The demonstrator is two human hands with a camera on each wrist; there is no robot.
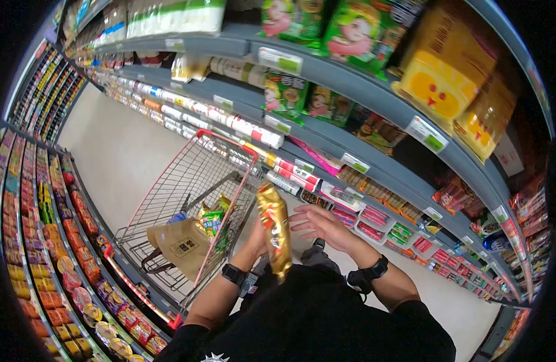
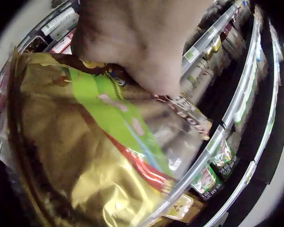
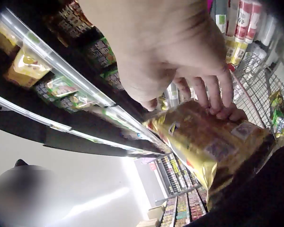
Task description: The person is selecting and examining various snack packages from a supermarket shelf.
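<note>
Holding a gold snack packet point(image 1: 275, 232) upright at chest height, the left hand point(image 1: 258, 236) grips it from behind, fingers curled round it. Right hand point(image 1: 317, 224) is relaxed beside it; the right wrist view alone shows its fingertips point(image 3: 217, 106) resting on the packet's printed back, while the left wrist view alone shows a green band on its face. Setting is a supermarket aisle: stocked shelving point(image 1: 374, 102) on both sides, pale floor point(image 1: 118, 151), red wire trolley point(image 1: 196, 199) ahead. Packet's long axis runs near vertical, its top tilted slightly toward the trolley.

Grey shelves point(image 1: 374, 99) hold snack packets point(image 1: 438, 81); the cart point(image 1: 196, 181) carries groceries point(image 1: 212, 220).
</note>
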